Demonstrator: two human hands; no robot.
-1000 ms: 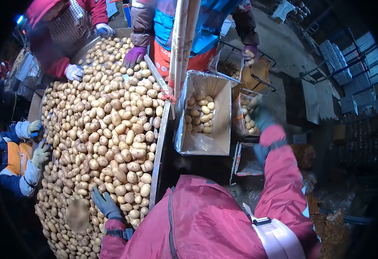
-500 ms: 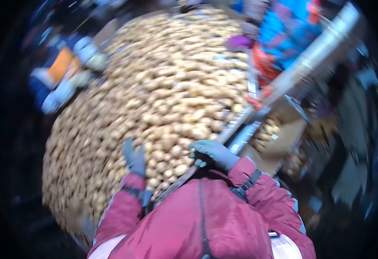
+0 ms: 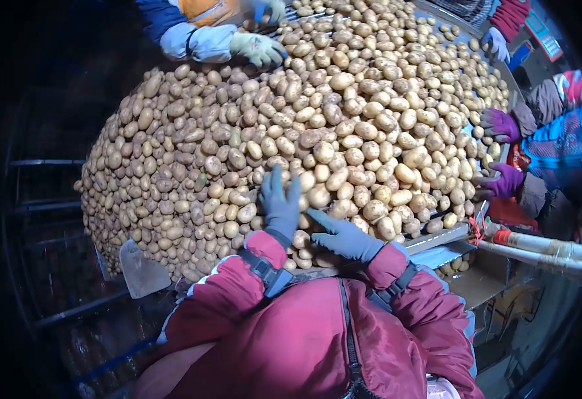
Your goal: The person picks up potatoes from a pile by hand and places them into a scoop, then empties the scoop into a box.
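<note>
A broad heap of potatoes [image 3: 238, 159] spreads in front of me, pale to brown, some with dark soil marks. On its near edge rests my left hand [image 3: 280, 205] in a grey-blue glove, fingers spread and touching potatoes, open. Just to its right, my right hand [image 3: 345, 238], gloved alike, lies over the near potatoes with its fingers stretched toward the left hand. I see nothing gripped in either hand, though the right palm's underside is hidden. One greenish potato [image 3: 201, 181] lies left of my left hand.
A co-worker's white-gloved hand [image 3: 259, 48] touches the heap at the far left. Purple-gloved hands [image 3: 502, 125] of another person work at the right edge; another gloved hand [image 3: 496, 44] is behind. White pipes [image 3: 544, 249] jut out at right. A metal plate [image 3: 142, 269] stands at lower left.
The view has swung and sharpened from blur. My hands have come closer together; both stay over the near potatoes. Co-workers' hands now show clearly around the heap.
</note>
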